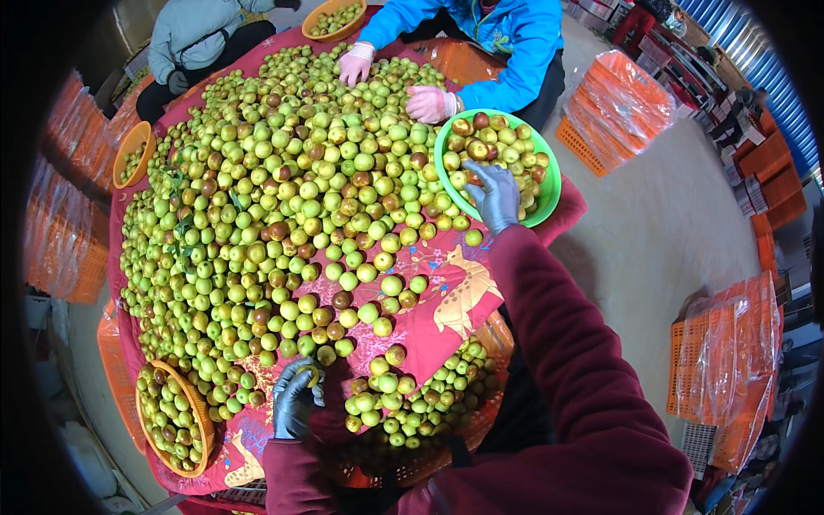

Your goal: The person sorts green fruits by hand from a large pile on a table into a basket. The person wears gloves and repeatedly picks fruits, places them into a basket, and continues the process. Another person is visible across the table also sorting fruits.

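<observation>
A large heap of green and brown-blotched jujubes (309, 187) covers a red quilted cloth (418, 264) with animal figures. My left hand (293, 399), in a grey glove, is at the near edge of the heap with a jujube (311, 374) between its fingers. At the right, my right hand (499, 196), also gloved in grey, reaches over a bright green plastic basket (552, 187) partly filled with browner jujubes. Its thumb and fingertips close around a reddish-brown jujube (474, 176), partly hidden by the fingers. Below the cloth's near edge, an orange crate (499, 335) holds more jujubes.
Small orange baskets of jujubes stand at the near left (205, 418), far left (149, 151) and far end (354, 27). Opposite, a person in a blue jacket (524, 45) has pink-gloved hands on the heap. Another person (193, 45) sits beyond. Plastic-lined orange crates (615, 106) stand right.
</observation>
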A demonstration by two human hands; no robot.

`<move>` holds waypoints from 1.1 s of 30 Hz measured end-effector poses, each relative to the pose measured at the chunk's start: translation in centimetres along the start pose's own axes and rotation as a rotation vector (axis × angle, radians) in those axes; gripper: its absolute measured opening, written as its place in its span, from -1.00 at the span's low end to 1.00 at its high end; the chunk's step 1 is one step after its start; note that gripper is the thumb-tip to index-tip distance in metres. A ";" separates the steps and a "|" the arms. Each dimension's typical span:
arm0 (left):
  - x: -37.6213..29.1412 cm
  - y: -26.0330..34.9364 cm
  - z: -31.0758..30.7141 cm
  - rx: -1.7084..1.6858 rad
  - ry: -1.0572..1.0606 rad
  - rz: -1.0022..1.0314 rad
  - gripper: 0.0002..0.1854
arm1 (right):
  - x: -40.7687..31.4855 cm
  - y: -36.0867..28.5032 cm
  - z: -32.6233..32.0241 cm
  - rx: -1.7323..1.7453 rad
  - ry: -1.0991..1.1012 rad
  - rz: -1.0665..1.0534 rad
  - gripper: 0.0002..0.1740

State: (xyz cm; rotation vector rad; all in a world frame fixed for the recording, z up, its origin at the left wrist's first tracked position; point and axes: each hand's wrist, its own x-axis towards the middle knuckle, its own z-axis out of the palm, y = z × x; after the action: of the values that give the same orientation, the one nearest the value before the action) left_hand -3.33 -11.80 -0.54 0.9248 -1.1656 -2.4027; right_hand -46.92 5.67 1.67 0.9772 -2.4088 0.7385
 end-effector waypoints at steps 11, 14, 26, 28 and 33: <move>-0.4 0.3 -0.7 0.051 0.127 -0.013 -0.77 | 0.0 -6.4 0.7 -0.030 0.039 -0.149 -0.61; -1.0 0.6 -0.6 0.094 0.199 -0.021 -0.77 | -2.2 -10.0 1.2 0.115 -0.127 -0.202 -0.60; -1.5 1.4 1.1 0.116 0.296 -0.062 -0.90 | -9.4 -21.6 7.5 -0.004 -0.630 -0.172 -0.30; -1.4 1.1 1.6 0.087 0.424 -0.049 -0.89 | -12.0 -22.6 8.2 0.003 -0.615 -0.263 -0.40; -1.0 1.0 -0.4 0.030 0.313 -0.037 -0.81 | -16.6 -21.8 5.9 0.160 -0.586 -0.637 -0.44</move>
State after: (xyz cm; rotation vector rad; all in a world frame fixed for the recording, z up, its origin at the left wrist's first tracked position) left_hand -2.35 -12.11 0.50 1.2866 -1.0760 -2.1703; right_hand -21.19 -3.01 -5.48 2.1295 -2.2529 0.4430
